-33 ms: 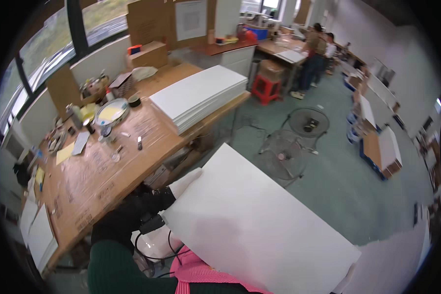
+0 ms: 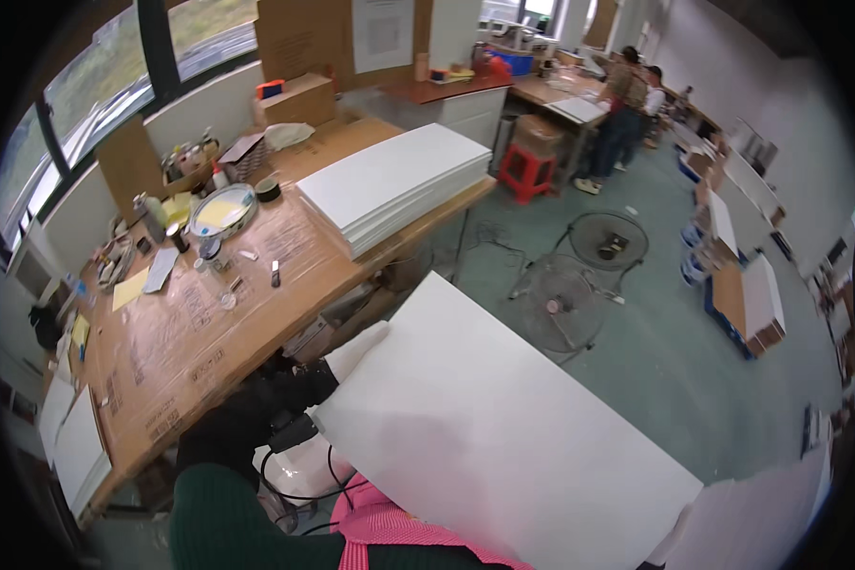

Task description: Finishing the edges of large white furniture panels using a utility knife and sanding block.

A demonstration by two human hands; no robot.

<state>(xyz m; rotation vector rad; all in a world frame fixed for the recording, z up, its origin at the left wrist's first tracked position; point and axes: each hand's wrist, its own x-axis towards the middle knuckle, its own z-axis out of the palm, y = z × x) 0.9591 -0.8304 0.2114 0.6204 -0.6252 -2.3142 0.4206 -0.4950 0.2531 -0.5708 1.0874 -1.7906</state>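
A large white board is held in front of the body, off the desk and over the floor beside its long front edge. The board's left edge is gripped by the gloved left hand, whose grip is closed on it. At the board's lower right end, only a pale shape is shown, which may be the right hand; whether its grip is closed cannot be told.

As for progress, the board is judged to be already picked up but not yet set down anywhere. Its upper face looks plain, with only a soft shadow cast on it, so it cannot be told whether any work on it is finished.

A stack of white boards is laid at the desk's far right corner, along the front edge, well apart from the held board. Whether those are done or left to do cannot be told. Bottles and a round tray are kept toward the desk's back edge.
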